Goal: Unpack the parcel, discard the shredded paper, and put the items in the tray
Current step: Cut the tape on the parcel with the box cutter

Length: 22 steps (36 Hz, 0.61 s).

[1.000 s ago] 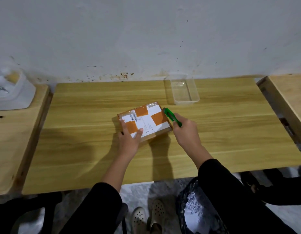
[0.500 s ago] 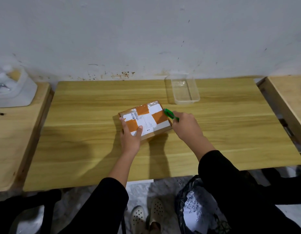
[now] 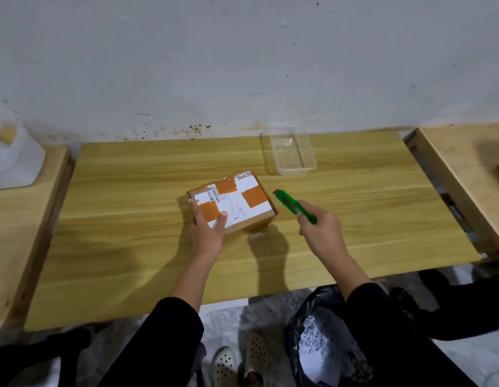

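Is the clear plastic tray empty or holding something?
Empty: the clear plastic tray shows nothing inside through its see-through walls.

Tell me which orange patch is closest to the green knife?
The patch on the right side of the box, beside the tip of the green knife. The other two sit further left, one by the left hand.

The left hand [image 3: 207,233] holds the taped box [image 3: 231,202]; the right hand [image 3: 321,230] holds a green cutter [image 3: 294,209] just right of it
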Tool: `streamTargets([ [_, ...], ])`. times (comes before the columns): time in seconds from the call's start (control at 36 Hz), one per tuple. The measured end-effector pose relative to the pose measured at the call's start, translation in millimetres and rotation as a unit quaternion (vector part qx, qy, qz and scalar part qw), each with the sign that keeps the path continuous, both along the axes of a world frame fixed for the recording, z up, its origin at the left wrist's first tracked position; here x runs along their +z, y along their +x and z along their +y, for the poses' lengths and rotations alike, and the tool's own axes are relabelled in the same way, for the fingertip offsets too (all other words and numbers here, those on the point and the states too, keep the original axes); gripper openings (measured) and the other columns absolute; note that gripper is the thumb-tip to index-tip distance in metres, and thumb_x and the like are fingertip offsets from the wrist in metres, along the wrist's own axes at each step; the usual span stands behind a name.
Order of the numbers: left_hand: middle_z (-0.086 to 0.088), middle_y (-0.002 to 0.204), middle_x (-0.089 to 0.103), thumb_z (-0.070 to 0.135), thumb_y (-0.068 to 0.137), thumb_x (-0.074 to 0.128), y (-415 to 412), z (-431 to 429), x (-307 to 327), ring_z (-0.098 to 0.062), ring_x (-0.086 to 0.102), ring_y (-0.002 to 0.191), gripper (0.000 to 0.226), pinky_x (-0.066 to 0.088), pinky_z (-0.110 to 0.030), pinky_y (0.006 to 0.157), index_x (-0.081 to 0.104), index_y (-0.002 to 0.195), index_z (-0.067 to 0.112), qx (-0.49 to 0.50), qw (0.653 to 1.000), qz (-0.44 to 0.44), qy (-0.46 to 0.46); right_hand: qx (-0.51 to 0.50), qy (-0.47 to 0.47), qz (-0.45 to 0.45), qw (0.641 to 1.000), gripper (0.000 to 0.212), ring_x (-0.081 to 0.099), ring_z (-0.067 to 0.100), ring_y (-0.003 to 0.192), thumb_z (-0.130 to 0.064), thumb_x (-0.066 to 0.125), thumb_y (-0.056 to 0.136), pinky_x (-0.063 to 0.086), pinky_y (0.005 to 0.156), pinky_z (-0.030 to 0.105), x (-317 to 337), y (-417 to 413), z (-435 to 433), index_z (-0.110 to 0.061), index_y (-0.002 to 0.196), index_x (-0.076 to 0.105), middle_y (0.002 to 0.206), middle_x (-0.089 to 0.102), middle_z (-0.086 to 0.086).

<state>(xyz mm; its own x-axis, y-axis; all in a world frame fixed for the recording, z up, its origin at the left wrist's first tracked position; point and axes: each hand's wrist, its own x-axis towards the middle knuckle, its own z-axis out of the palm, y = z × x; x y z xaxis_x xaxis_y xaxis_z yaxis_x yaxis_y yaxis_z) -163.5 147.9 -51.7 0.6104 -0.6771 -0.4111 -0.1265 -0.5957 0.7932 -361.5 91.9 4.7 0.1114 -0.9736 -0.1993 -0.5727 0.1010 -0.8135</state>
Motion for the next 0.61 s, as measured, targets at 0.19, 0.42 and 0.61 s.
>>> streamTargets([
  [0.19,-0.007,0.156,0.019,0.052,0.090,0.045,26,6,3,-0.032,0.029,0.138,0.081,0.033,-0.041,0.102,-0.011,0.146,0.034,-0.095,0.994,-0.045,0.012,-0.028,0.048,-0.088,0.995,0.039,0.044,-0.001,0.037,-0.017,0.051,0.094,0.034,0.040,0.013,-17,12,1,-0.018,0.132,0.049,0.062,0.057,0.002],
  [0.42,0.003,0.157,0.014,0.055,0.088,0.047,66,-5,4,-0.030,0.032,0.137,0.084,0.034,-0.038,0.101,-0.009,0.147,0.034,-0.164,0.980,-0.104,0.049,-0.019,0.151,-0.186,0.971,0.048,0.039,0.014,0.051,-0.004,0.037,0.098,0.034,0.040,0.019,-38,32,-7,-0.019,0.143,0.029,0.070,0.050,0.005],
  [0.61,0.006,0.156,0.018,0.068,0.081,0.043,95,-27,2,-0.030,0.032,0.137,0.086,0.035,-0.050,0.106,-0.008,0.144,0.039,-0.163,0.975,-0.136,0.061,0.014,0.152,-0.181,0.971,0.050,0.046,0.015,0.073,-0.005,0.033,0.099,0.035,0.068,0.027,-61,46,-31,-0.017,0.146,0.022,0.076,0.054,0.000],
])
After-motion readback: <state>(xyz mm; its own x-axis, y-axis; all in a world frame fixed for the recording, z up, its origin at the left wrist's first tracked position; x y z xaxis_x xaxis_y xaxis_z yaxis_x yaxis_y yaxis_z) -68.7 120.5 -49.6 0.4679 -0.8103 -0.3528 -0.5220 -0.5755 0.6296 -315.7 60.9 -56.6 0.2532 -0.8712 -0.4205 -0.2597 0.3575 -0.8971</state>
